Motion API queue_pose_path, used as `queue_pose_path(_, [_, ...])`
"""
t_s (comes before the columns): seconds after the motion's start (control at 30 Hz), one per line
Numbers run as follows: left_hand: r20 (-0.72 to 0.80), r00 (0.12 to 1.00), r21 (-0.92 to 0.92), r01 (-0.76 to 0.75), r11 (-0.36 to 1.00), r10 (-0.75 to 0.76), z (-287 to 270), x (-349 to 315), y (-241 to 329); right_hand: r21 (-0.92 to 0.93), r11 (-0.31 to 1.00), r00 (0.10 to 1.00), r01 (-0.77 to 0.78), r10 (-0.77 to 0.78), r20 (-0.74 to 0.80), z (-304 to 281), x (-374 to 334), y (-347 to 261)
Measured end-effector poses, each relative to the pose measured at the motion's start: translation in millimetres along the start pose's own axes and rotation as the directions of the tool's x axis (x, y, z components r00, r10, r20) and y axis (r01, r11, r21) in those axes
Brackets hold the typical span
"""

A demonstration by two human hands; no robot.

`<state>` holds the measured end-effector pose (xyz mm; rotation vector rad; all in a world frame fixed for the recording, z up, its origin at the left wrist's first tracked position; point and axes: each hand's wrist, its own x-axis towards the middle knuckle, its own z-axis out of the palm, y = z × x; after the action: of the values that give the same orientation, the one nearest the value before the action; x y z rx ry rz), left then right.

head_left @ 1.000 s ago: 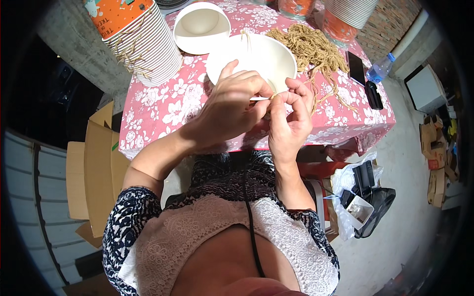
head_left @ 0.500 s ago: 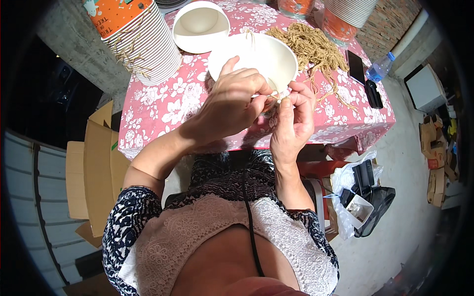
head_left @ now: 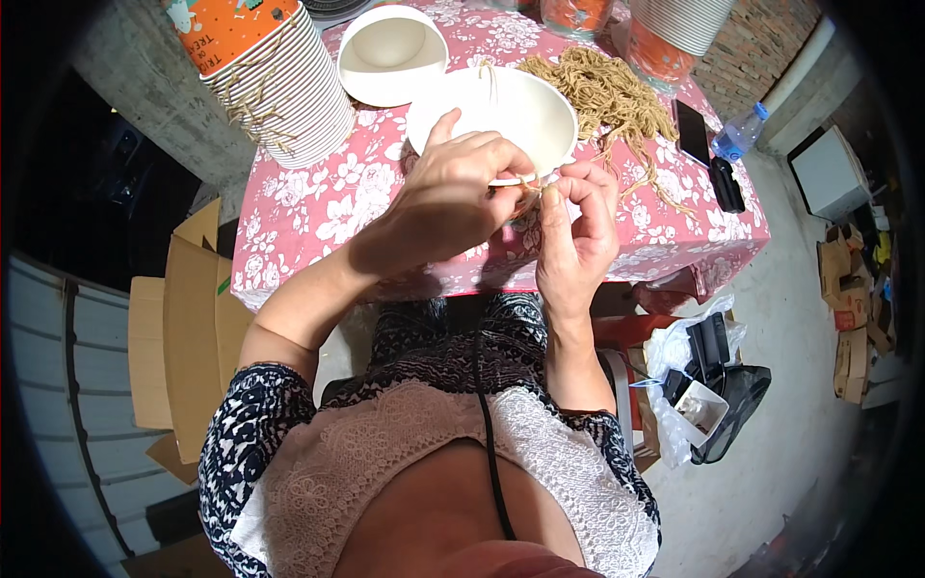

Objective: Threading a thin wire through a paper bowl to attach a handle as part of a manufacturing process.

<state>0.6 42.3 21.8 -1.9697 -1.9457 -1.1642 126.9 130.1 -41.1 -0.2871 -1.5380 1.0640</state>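
In front of me a white paper bucket lies with its pale inside turned up. A short loop of tan cord shows at its far rim. At the near rim, my left hand is closed, thumb and forefinger pinching a thin strand of tan cord. Beside it my right hand pinches at the same spot, its fingertips almost touching the left ones. The strand's end and most of the bucket's outside are hidden by my hands.
A second white bucket stands behind. To its left leans a tall stack of buckets with cord handles. A heap of tan cord, a phone, a black object and a water bottle lie rightward on the floral tablecloth.
My right hand has shifted slightly, its fingers curling more at the rim. The bucket has tilted a little. Both hands remain pinching at the near rim.
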Motion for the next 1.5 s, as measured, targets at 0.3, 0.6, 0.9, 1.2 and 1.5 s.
queue_pose_path(0.3, [0.009, 0.999, -0.102, 0.040, 0.994, -0.039, 0.1, 2.7, 0.3, -0.171, 0.972, 0.983, 0.161, -0.143, 0.111, -12.3, 25.1, -5.8])
queue_pose_path(0.6, [0.075, 0.991, -0.155, 0.121, 0.980, -0.111, -7.4, 2.7, -2.8, -0.347, 0.888, 0.895, 0.303, -0.140, 0.422, -16.8, 40.6, -11.0])
queue_pose_path(0.9, [0.044, 0.992, -0.112, 0.121, 0.986, -0.117, -6.6, -1.2, -0.5, -0.205, 0.959, 0.942, 0.195, -0.125, 0.311, -15.2, 40.6, -6.4])
queue_pose_path(1.2, [-0.071, 0.995, -0.217, 0.057, 0.975, -0.074, -8.1, -2.1, 0.0, -0.260, 0.926, 0.905, 0.272, -0.154, 0.398, -20.6, 44.0, -13.6])
queue_pose_path(1.5, [-0.122, 0.993, -0.180, -0.023, 0.983, 0.001, -4.2, -6.1, -2.9, -0.260, 0.925, 0.901, 0.276, -0.155, 0.405, -16.7, 40.9, -11.1])
